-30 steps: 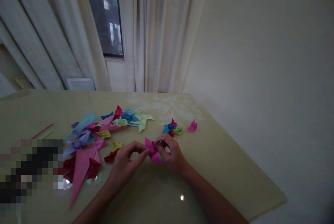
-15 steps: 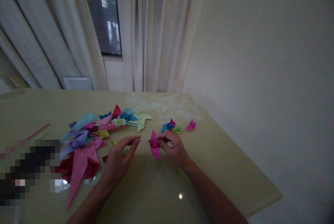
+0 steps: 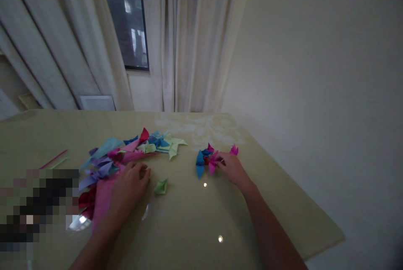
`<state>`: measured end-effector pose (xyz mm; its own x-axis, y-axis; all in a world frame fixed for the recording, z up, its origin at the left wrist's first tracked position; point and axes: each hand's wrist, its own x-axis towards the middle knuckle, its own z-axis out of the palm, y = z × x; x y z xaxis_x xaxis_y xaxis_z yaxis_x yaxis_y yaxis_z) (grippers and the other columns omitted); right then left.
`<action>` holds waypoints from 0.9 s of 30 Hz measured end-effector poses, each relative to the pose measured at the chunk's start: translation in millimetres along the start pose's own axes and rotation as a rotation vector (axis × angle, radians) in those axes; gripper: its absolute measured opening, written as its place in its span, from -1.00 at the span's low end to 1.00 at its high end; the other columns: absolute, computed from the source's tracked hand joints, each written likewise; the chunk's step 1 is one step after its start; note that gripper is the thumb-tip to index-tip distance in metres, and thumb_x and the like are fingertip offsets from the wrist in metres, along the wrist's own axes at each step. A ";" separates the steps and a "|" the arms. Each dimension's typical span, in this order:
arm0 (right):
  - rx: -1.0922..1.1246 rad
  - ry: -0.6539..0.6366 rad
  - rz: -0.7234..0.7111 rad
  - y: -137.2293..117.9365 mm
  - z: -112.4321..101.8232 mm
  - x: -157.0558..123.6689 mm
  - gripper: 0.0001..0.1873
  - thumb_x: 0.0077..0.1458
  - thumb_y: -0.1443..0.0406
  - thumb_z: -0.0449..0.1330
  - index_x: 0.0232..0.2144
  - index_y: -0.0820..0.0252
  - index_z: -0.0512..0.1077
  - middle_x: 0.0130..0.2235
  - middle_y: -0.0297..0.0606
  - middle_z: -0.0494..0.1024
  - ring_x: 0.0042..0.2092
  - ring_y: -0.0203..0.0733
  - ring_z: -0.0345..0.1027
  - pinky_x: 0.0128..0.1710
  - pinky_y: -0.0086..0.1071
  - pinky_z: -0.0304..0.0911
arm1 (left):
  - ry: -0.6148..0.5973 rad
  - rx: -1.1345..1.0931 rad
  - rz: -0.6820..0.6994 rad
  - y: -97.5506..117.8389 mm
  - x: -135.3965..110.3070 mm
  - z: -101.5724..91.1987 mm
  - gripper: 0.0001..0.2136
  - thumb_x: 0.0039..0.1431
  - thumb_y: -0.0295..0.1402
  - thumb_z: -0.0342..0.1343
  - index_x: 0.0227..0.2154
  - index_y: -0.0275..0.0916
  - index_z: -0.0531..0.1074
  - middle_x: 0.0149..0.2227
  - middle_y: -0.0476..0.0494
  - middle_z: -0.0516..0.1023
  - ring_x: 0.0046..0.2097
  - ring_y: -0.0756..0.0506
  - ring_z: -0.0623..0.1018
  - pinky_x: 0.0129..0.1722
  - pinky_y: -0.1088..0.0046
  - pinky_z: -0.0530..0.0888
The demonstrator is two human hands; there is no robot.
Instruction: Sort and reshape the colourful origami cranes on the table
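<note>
i take the light green paper piece (image 3: pixel 161 187) on the table (image 3: pixel 176 228) as reference. well left of it, a thin magenta stick (image 3: pixel 53 159) lies on the tabletop. left of it and beyond, the pile of folded paper (image 3: pixel 129 156) spreads out. just left of it, the left hand (image 3: pixel 130 184) rests at the pile's near side, fingers curled; i cannot tell whether it grips anything. to its right and farther off, a blue paper piece (image 3: pixel 200 164) sits in a small cluster. beside the blue, the magenta paper piece (image 3: pixel 213 163) is pinched by the right hand (image 3: pixel 233 167).

change in the last half second: the magenta piece is now at the cluster, no longer mid-table, and the left hand is farther from it. i judge that placement is nearly complete; release is not confirmed.
</note>
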<state>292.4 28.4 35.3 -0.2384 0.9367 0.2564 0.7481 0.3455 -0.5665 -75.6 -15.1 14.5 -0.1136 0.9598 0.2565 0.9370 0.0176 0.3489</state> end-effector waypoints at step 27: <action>0.472 -0.112 -0.265 -92.2 57.9 -32.6 -0.62 0.32 0.07 0.30 0.07 0.12 0.53 -0.09 -0.18 0.59 -0.19 -0.16 0.46 -0.18 -0.34 0.37 | -0.011 -1.106 0.124 64.9 -33.7 8.5 -0.75 0.24 -0.11 0.28 -0.20 -0.18 0.62 -0.30 -0.08 0.71 -0.29 -0.11 0.69 -0.27 0.42 0.63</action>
<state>195.3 -30.7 33.9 -0.4644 0.8056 0.3681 0.3006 0.5342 -0.7901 -8.2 -43.9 20.8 -0.0314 0.9400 0.3397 0.1307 -0.3330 0.9338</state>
